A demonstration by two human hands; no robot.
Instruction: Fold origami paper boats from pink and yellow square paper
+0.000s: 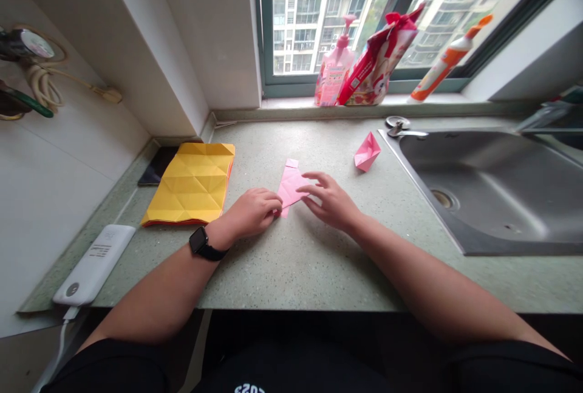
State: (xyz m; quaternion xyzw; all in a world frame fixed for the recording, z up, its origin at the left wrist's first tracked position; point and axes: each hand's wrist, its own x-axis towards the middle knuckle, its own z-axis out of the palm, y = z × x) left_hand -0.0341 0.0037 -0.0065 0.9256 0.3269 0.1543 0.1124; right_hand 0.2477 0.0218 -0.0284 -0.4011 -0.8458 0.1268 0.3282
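Observation:
A folded sheet of pink paper (291, 183) lies on the countertop in front of me, with a narrow strip sticking out at its top and bottom. My left hand (257, 211), a black watch on its wrist, pinches the paper's lower left corner with fingers closed. Over the right edge of the same paper is my right hand (328, 200), its fingers apart and the fingertips at the sheet; whether they press on it I cannot tell. To the right, near the sink, stands a small folded pink paper boat shape (367, 152).
Creased yellow and orange sheets (194, 180) lie at the left, partly over a dark flat object (157, 165). A white power bank (95, 265) with a cable sits at the front left. The steel sink (492, 192) is at the right; a pink pump bottle (334, 74) stands on the windowsill.

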